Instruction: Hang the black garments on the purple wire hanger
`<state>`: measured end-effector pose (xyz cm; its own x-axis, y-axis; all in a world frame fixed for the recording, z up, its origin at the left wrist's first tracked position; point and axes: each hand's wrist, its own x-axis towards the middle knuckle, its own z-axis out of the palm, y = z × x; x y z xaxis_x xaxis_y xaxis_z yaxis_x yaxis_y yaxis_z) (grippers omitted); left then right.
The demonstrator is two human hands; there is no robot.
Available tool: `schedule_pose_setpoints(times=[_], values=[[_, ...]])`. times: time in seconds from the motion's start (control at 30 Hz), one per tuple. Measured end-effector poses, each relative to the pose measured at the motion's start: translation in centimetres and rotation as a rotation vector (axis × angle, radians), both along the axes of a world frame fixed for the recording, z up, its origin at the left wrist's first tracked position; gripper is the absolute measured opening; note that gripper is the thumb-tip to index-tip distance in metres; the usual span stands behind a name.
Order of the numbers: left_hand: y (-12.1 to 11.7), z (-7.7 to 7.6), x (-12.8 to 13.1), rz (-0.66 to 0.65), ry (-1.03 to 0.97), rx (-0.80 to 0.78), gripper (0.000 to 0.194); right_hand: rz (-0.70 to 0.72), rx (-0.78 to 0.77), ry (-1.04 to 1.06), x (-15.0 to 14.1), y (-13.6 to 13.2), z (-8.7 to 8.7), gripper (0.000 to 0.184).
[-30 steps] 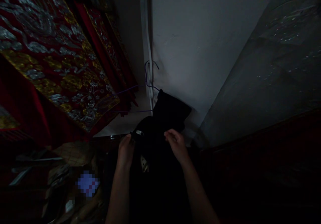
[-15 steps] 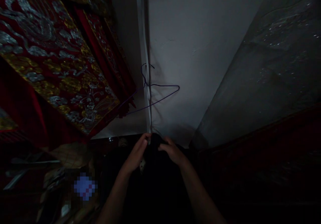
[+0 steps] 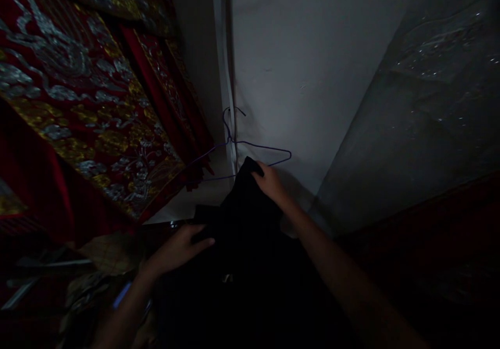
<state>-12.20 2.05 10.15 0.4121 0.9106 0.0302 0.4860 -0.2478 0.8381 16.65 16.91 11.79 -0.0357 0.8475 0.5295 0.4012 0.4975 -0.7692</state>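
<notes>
Right arm: reaching up and inward from the lower right, elbow low, forearm on a long diagonal, wrist roughly in line with it. Right hand (image 3: 271, 181): at the upper edge of a black garment (image 3: 248, 200), thumb and fingers closed together, pinching a fold of the dark cloth near its raised peak. Left arm: entering from the lower left, forearm sloping upward and inward, lower than the right. Left hand (image 3: 177, 249): at the garment's left side, thumb and fingers parted in a sideways V, tips against the dark cloth; the fingertips are partly lost in shadow. Black garment: between the two hands, in front of the person, peak raised, its lower part merging with the darkness below. Hanger (image 3: 265, 147): one, thin, purple, hooked at a pale upright strip (image 3: 223, 52), its right end just above the right hand; the garment's peak overlaps its lower bar. Wall (image 3: 297, 62): pale, behind the hanger. Hanging cloth (image 3: 74, 83): red, with silver and gold decoration, on the left. Sheet (image 3: 422, 109): greyish, glinting, on the right. Small pale patch (image 3: 227, 278): amid the dark area below the hands, its nature not distinguishable.
</notes>
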Motion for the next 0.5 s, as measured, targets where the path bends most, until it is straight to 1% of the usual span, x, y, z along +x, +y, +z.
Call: schedule_pose_setpoints(times=[0.1,0.17,0.23,0.3,0.4,0.43,0.5], values=[[0.7,-0.4,-1.7,0.06,0.054,-0.009,0.021,0.026,-0.043,-0.007,0.7,0.6,-1.1,0.02],[1.6,-0.7,-3.1,0.129,0.125,0.008,0.022,0.022,-0.063,-0.028,1.7,0.0,-1.0,0.026],[2.8,-0.4,-4.3,0.202,0.179,0.07,0.024,-0.003,-0.071,-0.062,3.0,-1.1,-0.3,0.032],[4.0,0.7,-4.8,0.236,0.209,0.184,0.026,-0.046,-0.08,-0.086,4.1,-2.1,0.7,0.036],[5.6,3.5,-3.7,0.237,0.216,0.418,0.028,-0.086,-0.113,-0.068,4.8,-3.8,1.8,0.039],[6.0,4.6,-2.8,0.243,0.209,0.494,0.028,-0.067,-0.13,-0.057,4.7,-4.4,2.0,0.04],[6.7,6.5,-1.0,0.253,0.174,0.61,0.024,0.026,-0.157,-0.038,4.3,-5.6,1.9,0.04]])
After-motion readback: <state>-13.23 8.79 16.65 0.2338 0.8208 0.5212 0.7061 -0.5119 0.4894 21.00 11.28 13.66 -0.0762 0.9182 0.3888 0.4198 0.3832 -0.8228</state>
